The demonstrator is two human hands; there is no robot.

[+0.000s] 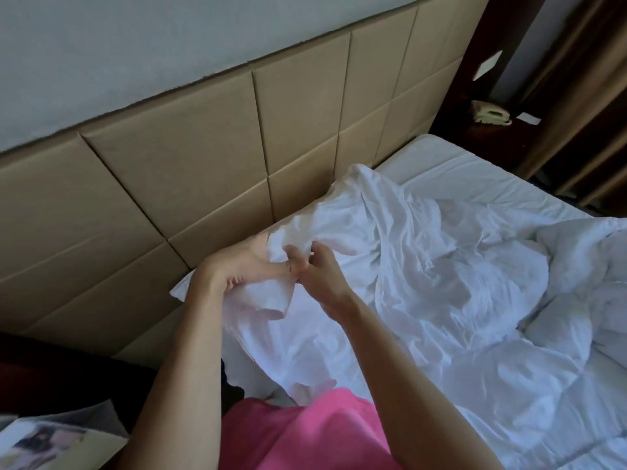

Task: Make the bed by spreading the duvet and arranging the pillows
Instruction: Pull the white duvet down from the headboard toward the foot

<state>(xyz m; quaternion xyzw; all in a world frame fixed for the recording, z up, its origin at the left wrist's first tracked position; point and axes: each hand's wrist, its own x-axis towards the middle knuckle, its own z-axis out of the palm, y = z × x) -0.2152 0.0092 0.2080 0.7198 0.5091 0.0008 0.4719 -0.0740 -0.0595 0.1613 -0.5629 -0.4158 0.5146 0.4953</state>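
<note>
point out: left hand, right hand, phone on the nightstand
left hand (237, 266), head view, on the back of the hand gripping white fabric.
right hand (319, 269), head view, on the back of the hand.
phone (490, 111), head view, on its pale body.

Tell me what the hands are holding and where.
Both hands, left hand and right hand, grip the white duvet cover at a bunched edge near the headboard.

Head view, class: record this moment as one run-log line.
left hand: grips white cover | right hand: pinches same cover | duvet: rumpled, unspread | headboard: behind cover
</note>
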